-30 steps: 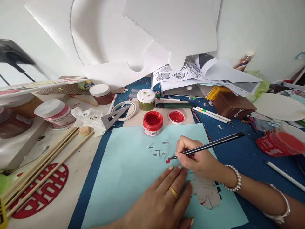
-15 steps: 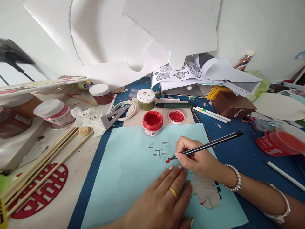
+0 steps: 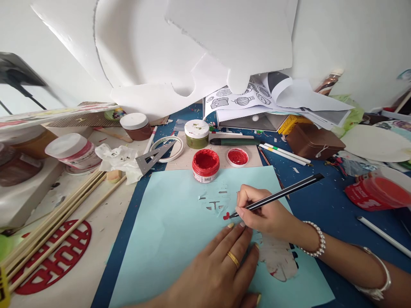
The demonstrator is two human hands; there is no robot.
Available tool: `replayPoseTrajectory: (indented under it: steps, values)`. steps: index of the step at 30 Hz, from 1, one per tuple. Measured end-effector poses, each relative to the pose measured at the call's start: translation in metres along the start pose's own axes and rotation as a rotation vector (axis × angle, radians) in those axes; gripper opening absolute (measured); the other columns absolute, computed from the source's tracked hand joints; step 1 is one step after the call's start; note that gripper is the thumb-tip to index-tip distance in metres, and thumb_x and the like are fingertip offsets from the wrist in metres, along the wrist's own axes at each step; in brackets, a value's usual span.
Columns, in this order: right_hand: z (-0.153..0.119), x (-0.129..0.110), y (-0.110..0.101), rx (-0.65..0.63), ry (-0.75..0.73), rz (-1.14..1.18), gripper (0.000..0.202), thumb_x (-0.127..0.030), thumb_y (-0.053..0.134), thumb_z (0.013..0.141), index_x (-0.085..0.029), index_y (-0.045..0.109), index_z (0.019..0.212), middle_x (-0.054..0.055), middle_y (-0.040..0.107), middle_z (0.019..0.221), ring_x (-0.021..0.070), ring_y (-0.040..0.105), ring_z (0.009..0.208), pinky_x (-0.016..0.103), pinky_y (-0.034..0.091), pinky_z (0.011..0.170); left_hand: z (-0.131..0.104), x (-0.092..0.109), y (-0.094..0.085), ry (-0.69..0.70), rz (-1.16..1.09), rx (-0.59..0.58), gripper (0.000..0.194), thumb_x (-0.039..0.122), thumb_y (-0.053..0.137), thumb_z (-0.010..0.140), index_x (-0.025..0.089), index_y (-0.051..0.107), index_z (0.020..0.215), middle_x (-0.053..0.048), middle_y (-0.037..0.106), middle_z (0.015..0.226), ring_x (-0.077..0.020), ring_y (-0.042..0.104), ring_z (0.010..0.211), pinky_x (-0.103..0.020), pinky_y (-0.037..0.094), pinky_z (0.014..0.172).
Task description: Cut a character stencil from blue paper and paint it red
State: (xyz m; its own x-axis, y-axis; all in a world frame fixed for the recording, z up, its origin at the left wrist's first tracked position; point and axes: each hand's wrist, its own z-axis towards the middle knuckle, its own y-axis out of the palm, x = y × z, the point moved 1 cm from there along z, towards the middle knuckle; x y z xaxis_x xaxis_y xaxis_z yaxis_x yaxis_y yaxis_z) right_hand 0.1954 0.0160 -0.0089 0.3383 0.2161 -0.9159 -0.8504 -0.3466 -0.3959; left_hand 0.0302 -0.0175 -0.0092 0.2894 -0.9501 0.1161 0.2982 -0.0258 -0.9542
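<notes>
My right hand (image 3: 257, 209) is closed around a slim black pen-like tool (image 3: 279, 195), whose tip touches a small red mark (image 3: 226, 216) on the light blue paper (image 3: 154, 239). Flat on that paper lies my left hand (image 3: 221, 265), fingers spread, fingertips just below the mark. Small cut-out slots (image 3: 214, 205) show left of the tool's tip. Beyond the paper's top edge stands an open jar of red paint (image 3: 206, 164), with its red-smeared lid (image 3: 237, 157) to the right. A larger cut-out hole (image 3: 279, 259) lies partly under my right wrist.
A green-paint jar (image 3: 197, 133), tape roll (image 3: 167, 149) and set square (image 3: 154, 157) sit behind. Wooden sticks (image 3: 64, 214) cross a red round cut-out (image 3: 70, 252) at left. At right are a brown box (image 3: 314, 141) and a red tub (image 3: 375, 192). White foam sheets (image 3: 144, 51) lean behind.
The tool's rear end has shifted slightly left and up, and its tip sits a touch lower at the red mark. My left hand has stayed in place.
</notes>
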Motion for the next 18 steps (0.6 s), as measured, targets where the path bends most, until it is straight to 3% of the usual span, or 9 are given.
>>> replayPoseTrajectory:
  steps: [18]
  values:
    - [0.0000,0.0012,0.0005,0.006,0.003,0.025,0.017,-0.014,0.047,0.078,-0.019,0.037,0.066,-0.005,0.039,0.058,0.0078,0.034,0.050,0.020,0.029,0.046,-0.0015,-0.0014,0.0022,0.008,0.026,0.056,0.037,0.036,0.034,0.091,0.011,0.055,0.110,-0.011,0.057,0.113,-0.0244,0.049,0.109,-0.035,0.040,0.092]
